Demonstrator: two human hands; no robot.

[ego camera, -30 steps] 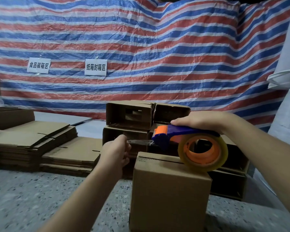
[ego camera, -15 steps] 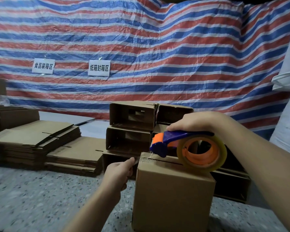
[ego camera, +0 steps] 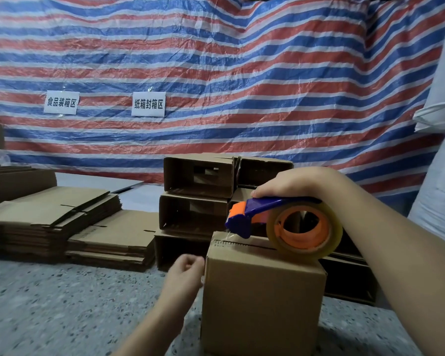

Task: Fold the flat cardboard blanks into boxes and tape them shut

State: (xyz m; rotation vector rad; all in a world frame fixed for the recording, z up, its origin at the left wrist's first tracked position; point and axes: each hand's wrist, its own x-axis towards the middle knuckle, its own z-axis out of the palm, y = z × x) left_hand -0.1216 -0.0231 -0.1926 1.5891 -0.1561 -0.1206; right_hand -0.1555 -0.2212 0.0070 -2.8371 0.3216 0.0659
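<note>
Speckled floor [ego camera: 49, 304], right hand [ego camera: 297, 182] gripping dispenser [ego camera: 257, 210]

Two bare forearms, no sleeves in view, bare hands, left [ego camera: 185, 272], right [ego camera: 293, 182]

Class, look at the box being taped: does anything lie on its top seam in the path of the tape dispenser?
Nothing visible does. The tape dispenser, gripped by the right hand, sits at the far-left end of the box top, and the seam running toward the roll is bare cardboard. The left hand is at the box's left side.
</note>
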